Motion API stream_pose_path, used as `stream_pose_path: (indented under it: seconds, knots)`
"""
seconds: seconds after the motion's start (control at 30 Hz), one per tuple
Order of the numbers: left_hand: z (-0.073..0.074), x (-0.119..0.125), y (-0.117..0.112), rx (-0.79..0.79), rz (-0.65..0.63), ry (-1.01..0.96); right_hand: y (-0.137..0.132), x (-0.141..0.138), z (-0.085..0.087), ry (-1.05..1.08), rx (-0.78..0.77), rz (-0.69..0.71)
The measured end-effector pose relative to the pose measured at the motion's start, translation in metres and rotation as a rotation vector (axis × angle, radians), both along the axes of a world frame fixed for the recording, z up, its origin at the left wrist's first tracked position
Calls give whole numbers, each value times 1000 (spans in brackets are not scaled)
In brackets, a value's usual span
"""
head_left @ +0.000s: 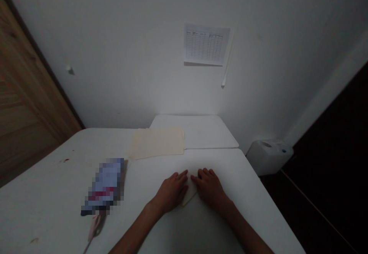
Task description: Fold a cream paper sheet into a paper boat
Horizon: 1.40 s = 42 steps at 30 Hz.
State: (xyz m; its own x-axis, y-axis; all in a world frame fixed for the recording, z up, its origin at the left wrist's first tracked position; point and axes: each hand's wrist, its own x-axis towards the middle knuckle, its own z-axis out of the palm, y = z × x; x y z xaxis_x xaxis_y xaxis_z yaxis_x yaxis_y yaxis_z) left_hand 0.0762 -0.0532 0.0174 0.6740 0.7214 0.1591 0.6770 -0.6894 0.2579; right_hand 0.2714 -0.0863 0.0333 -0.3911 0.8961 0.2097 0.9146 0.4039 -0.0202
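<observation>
Both of my hands rest flat on a small folded piece of cream paper [189, 193] lying on the white table [51, 192]. My left hand [172, 191] lies palm down on the paper's left part, fingers stretched forward. Palm down too, my right hand [209, 187] covers the paper's right part with its fingers extended. The fingertips of the two hands nearly meet above the paper. Only a narrow strip of the paper shows between them.
A stack of cream sheets [157, 142] lies further back on the table. A blurred-out object [104, 187] sits at the left, with pinkish scissors [94, 227] below it. A printed sheet [205, 45] hangs on the wall. A white container [268, 155] stands on the floor at the right.
</observation>
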Motion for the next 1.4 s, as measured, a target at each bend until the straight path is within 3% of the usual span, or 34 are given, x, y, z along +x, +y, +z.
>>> stream_pose_path:
  seconds: [0.37,0.63,0.83,1.1,1.4]
  knots:
    - [1,2,-2,-18,15,44,-32,17,-3,-52,-6,-12]
    - [3,0,-6,-18,21,42,-41,23,-8,68,-21,-65]
    - [3,2,-10,-7,32,53,-29,15,1,239,-12,-73]
    - [-2,2,-11,15,31,56,8,-8,4,140,-58,-48]
    - [-2,4,-11,73,12,37,8,-10,5,71,-80,-58]
